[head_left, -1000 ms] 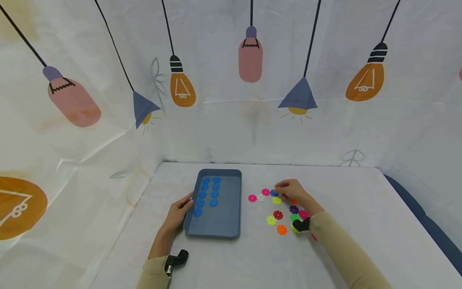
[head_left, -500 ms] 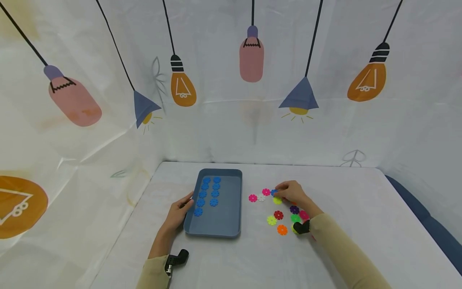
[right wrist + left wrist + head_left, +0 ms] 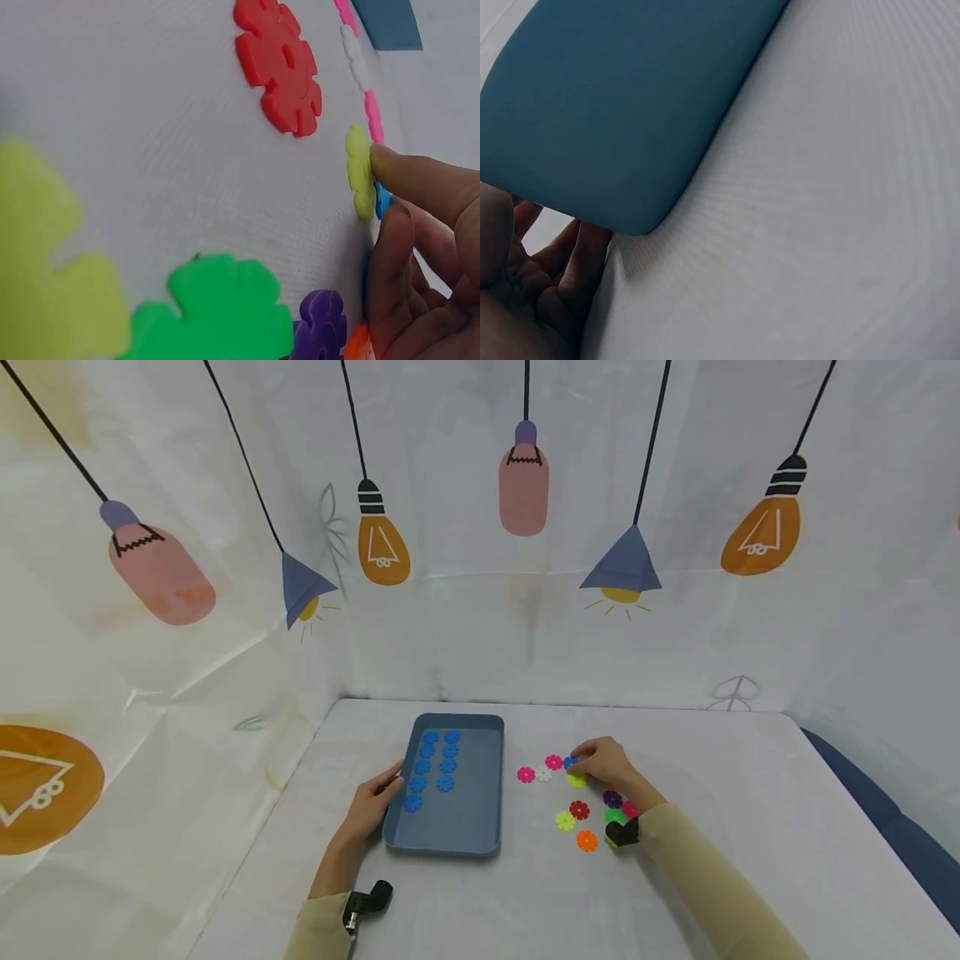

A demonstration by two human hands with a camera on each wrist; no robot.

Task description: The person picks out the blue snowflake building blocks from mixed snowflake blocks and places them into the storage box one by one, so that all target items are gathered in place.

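Note:
My left hand (image 3: 367, 806) grips the left rim of a blue-grey tray (image 3: 474, 802), thumb at the edge and fingers reaching beneath it. Inside the tray, several blue flower-shaped discs (image 3: 447, 766) lie in two columns on the left side. To the right of the tray, my right hand (image 3: 606, 764) pinches another blue flower-shaped disc (image 3: 382, 201) at table level, between thumb and fingers. A yellow flower-shaped disc (image 3: 360, 172) is right beside the thumb tip. The left wrist view shows the tray's outside (image 3: 630, 112) and the fingers under it, but not its contents.
Pink (image 3: 527, 775), white (image 3: 543, 774), red (image 3: 579, 811), orange (image 3: 587, 841), purple (image 3: 612, 799) and green (image 3: 615, 816) flower discs lie scattered around the right hand and forearm. A printed white curtain (image 3: 465, 635) hangs behind the table (image 3: 450, 910).
My right hand's fingers have drawn together around the blue disc, and the hand now covers the orange disc seen beside it earlier. The left hand and tray hold still.

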